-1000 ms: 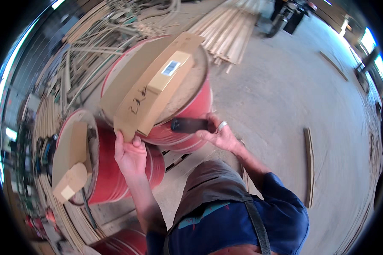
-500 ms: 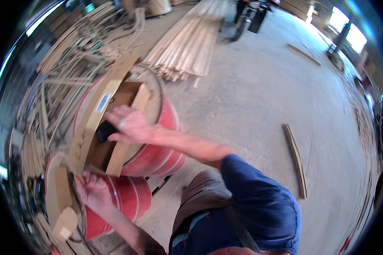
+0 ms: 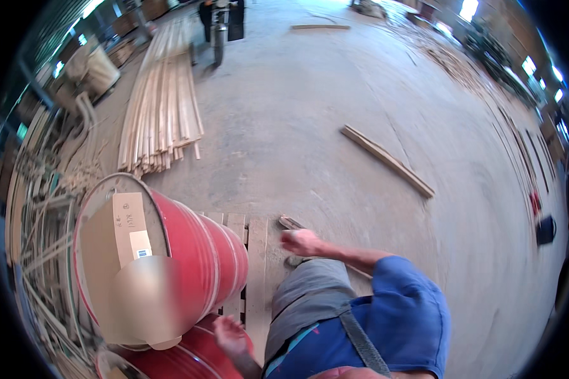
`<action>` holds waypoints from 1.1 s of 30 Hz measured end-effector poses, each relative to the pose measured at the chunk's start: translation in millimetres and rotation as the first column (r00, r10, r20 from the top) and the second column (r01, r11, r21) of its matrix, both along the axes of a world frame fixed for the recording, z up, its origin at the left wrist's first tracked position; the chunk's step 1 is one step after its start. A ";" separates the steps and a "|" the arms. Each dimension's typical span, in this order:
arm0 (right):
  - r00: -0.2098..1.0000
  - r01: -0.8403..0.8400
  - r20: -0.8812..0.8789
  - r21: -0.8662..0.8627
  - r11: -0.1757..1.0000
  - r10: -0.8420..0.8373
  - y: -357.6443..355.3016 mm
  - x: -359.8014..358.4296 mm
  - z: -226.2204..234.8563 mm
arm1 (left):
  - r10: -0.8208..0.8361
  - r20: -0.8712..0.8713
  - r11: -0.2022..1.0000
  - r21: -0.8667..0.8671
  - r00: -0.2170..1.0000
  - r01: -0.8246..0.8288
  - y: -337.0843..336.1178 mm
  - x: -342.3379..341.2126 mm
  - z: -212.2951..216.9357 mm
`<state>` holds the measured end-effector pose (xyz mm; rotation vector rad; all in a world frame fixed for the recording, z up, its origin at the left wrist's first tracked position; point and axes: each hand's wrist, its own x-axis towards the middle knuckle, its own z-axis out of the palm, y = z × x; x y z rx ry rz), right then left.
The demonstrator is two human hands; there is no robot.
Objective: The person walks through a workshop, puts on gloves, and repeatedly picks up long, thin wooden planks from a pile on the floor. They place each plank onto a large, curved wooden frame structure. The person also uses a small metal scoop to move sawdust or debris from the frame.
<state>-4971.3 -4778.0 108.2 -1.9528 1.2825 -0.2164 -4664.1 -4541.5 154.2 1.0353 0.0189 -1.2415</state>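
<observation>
Concrete workshop floor point(image 3: 335, 126), slats piled far left. Your left hand point(image 3: 231, 335) open, empty, just beside red drum point(image 3: 202, 252); cardboard sheet point(image 3: 117, 265) covers its top. Right hand point(image 3: 300, 242) clenched, swung clear. Square cardboard before letting go.

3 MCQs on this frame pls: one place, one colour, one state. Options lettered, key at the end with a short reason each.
1. Where does the flattened cardboard lie?
A. on top of the upper drum
B. on the concrete floor
C. on the stack of wooden slats

2. What colour are the drums?
A. blue
B. red
C. green

3. What does the right hand grip?
A. a plank
B. the cardboard
C. nothing visible

Key:
1 A, the cardboard covers the drum's top, inside its rim.
2 B, both drum walls are red.
3 C, the right hand hangs over the wooden pallet with nothing visible in it; the left hand is open by the lower drum.
</observation>
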 end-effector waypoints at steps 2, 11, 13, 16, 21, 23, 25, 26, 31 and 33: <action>0.974 0.225 -0.035 0.130 0.966 -0.223 59.3 -55.7 -31.3 | -0.228 -0.055 0.950 0.208 0.972 0.234 -1.3 -15.4 -32.8; 0.709 0.645 -0.168 0.546 0.534 -0.685 370.7 -212.5 -124.5 | -0.668 0.134 0.740 0.213 0.732 0.637 -17.1 -81.1 -35.9; 0.377 0.733 -0.187 0.659 0.169 -0.907 434.4 -224.8 -136.9 | -0.732 0.166 0.681 0.229 0.661 0.696 -6.4 -103.5 -37.1; 0.223 0.721 -0.171 0.692 0.044 -0.960 509.8 -249.9 -136.9 | -0.831 0.247 0.555 0.317 0.498 0.769 23.1 -150.4 -45.9; 0.089 0.704 -0.118 0.710 -0.021 -0.989 634.0 -301.4 -133.7 | -0.952 0.218 0.304 0.626 0.214 0.718 123.6 -217.4 -141.8; 0.005 0.700 -0.114 0.710 -0.078 -0.993 678.8 -320.1 -133.7 | -0.963 0.147 0.256 0.758 0.226 0.600 178.9 -229.2 -167.5; -0.007 0.693 -0.176 0.709 -0.132 -0.984 721.5 -343.4 -122.3 | -0.962 0.041 0.191 0.803 0.269 0.564 227.6 -226.2 -189.0; -0.068 0.675 -0.175 0.717 -0.175 -0.982 741.8 -356.4 -121.3 | -0.976 0.000 0.124 0.825 0.220 0.552 238.6 -241.0 -186.6; -0.188 0.637 -0.192 0.723 -0.268 -0.963 793.6 -422.6 -112.3 | -0.996 -0.084 -0.078 0.852 -0.012 0.518 263.2 -334.2 -164.7; -0.234 0.621 -0.202 0.722 -0.307 -0.951 808.8 -449.9 -115.0 | -0.996 -0.091 -0.085 0.819 -0.018 0.567 259.5 -382.3 -166.7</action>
